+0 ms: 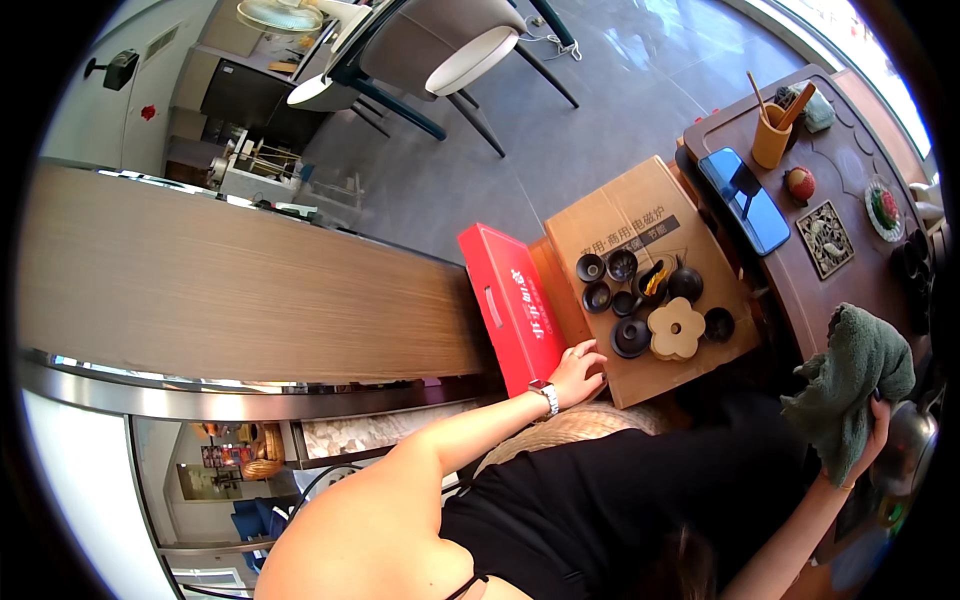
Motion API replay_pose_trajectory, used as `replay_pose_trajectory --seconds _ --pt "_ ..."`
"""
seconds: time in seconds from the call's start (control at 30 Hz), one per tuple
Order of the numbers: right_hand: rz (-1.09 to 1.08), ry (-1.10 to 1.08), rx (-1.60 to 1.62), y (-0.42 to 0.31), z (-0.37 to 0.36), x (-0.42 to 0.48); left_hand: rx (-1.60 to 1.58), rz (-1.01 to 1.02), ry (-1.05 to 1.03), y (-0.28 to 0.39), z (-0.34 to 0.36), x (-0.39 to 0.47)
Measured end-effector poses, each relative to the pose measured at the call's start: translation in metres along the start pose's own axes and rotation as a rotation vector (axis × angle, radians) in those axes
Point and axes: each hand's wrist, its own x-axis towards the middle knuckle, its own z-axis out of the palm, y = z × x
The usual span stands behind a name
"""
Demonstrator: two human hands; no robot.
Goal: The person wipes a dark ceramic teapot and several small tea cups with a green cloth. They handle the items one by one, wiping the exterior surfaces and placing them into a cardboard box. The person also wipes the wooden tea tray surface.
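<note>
My right hand [872, 437] grips a dark green terry towel [859, 390], which bunches up above the fingers beside the tea table. My left hand [579, 373], with a watch on the wrist, holds nothing. Its fingers are apart at the near left edge of a cardboard box [607, 199]; whether they touch it I cannot tell. On the box stand several small dark cups [591, 268], a lidded dark bowl [630, 337], a dark teapot [685, 285] and a dark pitcher [646, 280] with something yellow at it. A pale flower-shaped piece [676, 328] with a centre hole lies among them.
A red carton [514, 307] stands left of the box. The brown tea table [810, 292] carries a phone [744, 201], a wooden tool holder [770, 144], a carved square plate [825, 238] and a glass dish [885, 210]. A metal kettle [904, 446] sits near my right hand.
</note>
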Motion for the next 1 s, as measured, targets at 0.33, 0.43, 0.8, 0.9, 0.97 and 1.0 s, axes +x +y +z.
replay_pose_trajectory --seconds 0.33,0.43,0.8,0.9,0.97,1.0 --pt "0.048 0.025 0.167 -0.005 0.000 0.027 0.055 0.058 0.041 0.046 0.013 0.017" --pt "-0.001 0.140 0.106 -0.005 -0.018 0.042 0.049 0.271 0.234 0.089 0.007 0.039" --pt "-0.289 0.317 -0.017 -0.019 0.024 0.038 -0.080 1.060 0.276 0.357 -0.016 0.161" --pt "-0.434 0.387 -0.378 -0.015 0.026 0.040 -0.053 1.038 0.351 0.397 0.031 0.225" --pt "-0.568 0.404 -0.873 -0.014 0.020 0.042 0.048 1.074 0.372 0.431 0.056 0.248" --pt "-0.591 0.401 -0.951 -0.014 0.022 0.041 0.051 1.115 0.354 0.445 0.065 0.260"
